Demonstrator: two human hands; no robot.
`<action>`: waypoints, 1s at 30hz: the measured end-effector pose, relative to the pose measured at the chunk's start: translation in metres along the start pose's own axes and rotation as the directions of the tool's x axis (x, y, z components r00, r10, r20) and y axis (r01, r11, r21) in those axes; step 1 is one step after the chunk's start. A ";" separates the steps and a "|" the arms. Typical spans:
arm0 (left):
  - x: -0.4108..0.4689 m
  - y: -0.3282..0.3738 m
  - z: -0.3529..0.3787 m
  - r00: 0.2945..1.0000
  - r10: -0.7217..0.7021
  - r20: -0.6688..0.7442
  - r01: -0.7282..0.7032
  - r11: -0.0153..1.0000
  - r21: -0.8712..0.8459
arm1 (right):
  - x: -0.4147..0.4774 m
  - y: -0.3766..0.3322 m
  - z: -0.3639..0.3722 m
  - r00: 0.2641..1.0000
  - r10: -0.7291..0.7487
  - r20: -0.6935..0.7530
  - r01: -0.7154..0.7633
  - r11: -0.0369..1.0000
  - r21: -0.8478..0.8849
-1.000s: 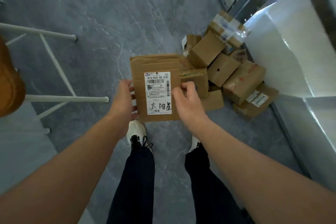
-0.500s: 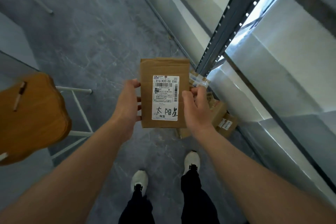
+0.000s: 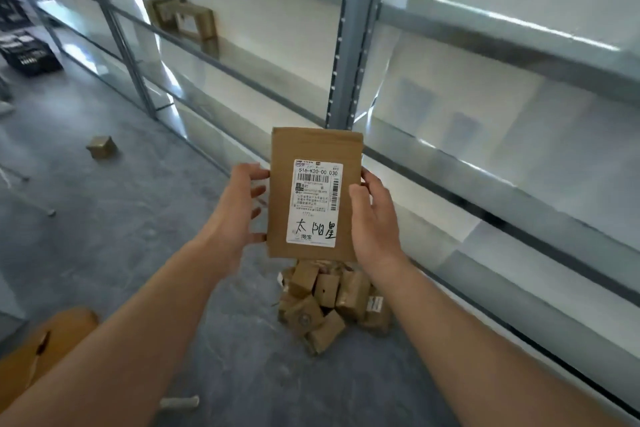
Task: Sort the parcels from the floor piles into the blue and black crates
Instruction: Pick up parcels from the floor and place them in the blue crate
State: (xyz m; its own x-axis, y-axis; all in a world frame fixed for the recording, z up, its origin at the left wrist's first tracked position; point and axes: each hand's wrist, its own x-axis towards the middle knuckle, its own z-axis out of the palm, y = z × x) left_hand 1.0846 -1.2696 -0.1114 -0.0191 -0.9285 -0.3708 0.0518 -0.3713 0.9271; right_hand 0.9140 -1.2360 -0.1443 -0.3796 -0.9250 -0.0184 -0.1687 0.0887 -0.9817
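Head view (1 camera) looks forward and down, close to hands.

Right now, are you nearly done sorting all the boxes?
Not nearly. Done: can't tell; the black crate is far off, its inside doesn't show, and no blue one is in view. In hand: one flat labelled parcel, gripped by the left hand and right hand. Left: a pile of parcels on the floor, plus a lone small box.
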 end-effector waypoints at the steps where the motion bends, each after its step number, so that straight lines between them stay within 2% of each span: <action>1: -0.010 0.017 0.006 0.999 0.034 0.031 -0.034 0.999 0.004 | -0.002 -0.017 -0.011 0.999 -0.025 -0.021 0.025 1.000 -0.008; 6: -0.055 0.085 0.047 0.965 0.232 0.125 -0.229 0.973 -0.035 | -0.015 -0.094 -0.068 0.974 -0.194 -0.116 0.192 0.981 -0.028; 10: -0.094 0.123 0.089 0.929 0.328 0.175 -0.316 0.944 -0.090 | -0.041 -0.150 -0.122 0.942 -0.276 -0.189 0.278 0.961 -0.017; 16: -0.145 0.159 0.142 0.857 0.436 0.274 -0.399 0.899 -0.183 | -0.064 -0.202 -0.187 0.874 -0.380 -0.303 0.356 0.925 -0.135; 20: -0.160 0.177 0.170 0.805 0.470 0.362 -0.417 0.882 -0.218 | -0.075 -0.221 -0.218 0.824 -0.390 -0.410 0.361 0.920 -0.150; 24: -0.159 0.194 0.199 0.736 0.487 0.471 -0.417 0.874 -0.250 | -0.082 -0.234 -0.240 0.744 -0.410 -0.528 0.365 0.911 -0.194; 30: -0.160 0.212 0.239 0.623 0.427 0.655 -0.329 0.903 -0.276 | -0.103 -0.244 -0.255 0.617 -0.389 -0.684 0.315 0.919 -0.238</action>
State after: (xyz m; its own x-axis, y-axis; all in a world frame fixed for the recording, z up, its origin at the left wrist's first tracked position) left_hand 0.8605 -1.2000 0.1575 -0.6438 -0.7383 0.2011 0.3290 -0.0298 0.9438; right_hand 0.7619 -1.0682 0.1453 -0.7907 -0.3528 0.5004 -0.4912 -0.1224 -0.8624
